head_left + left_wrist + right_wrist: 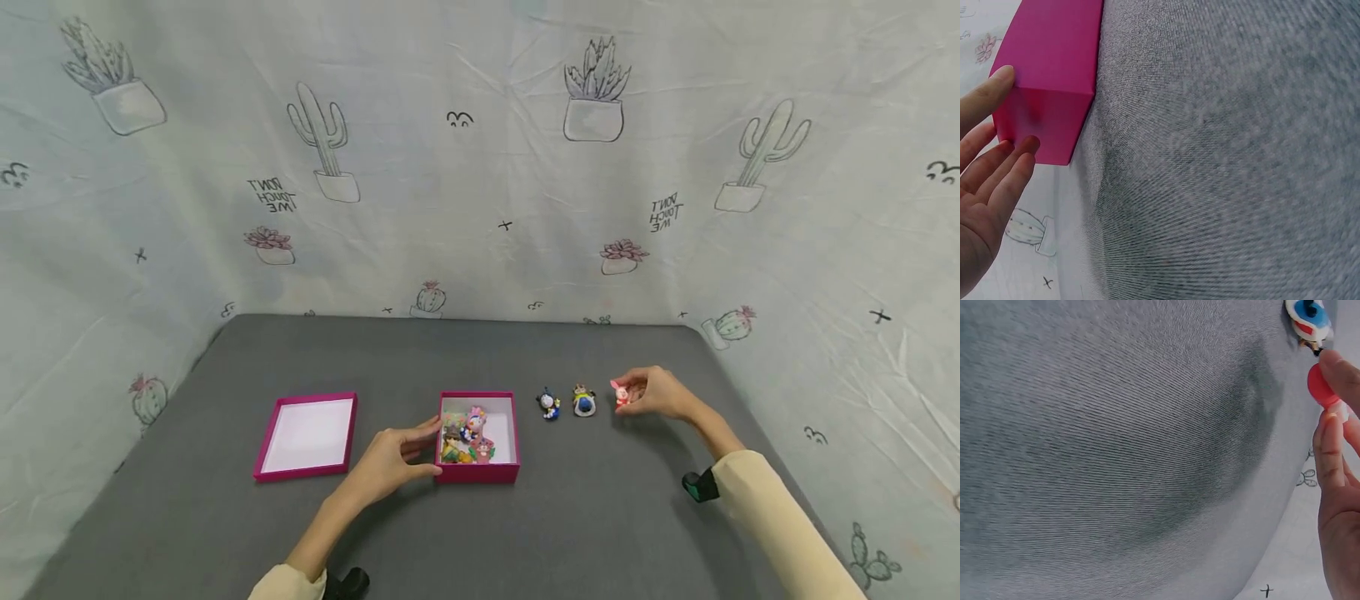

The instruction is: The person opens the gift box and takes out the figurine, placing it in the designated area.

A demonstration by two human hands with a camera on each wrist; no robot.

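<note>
At the right, my right hand [654, 392] pinches a small pink figurine with long ears [621, 393] between thumb and fingertips. Its rounded red-pink underside shows in the right wrist view. My left hand [390, 458] rests against the left wall of an open magenta box [477, 474], thumb at the near corner and fingers spread along the side. Inside the box lie several small colourful figurines [474, 423]. Between box and right hand, a blue-and-white figurine [549, 405] and a figurine with a round blue middle [583, 401] stand side by side on the table.
The magenta-rimmed lid [307, 434], white inside, lies upturned left of the box. A grey cloth covers the table [562, 533]. Behind and at both sides hangs a pale curtain [480, 167] printed with cacti.
</note>
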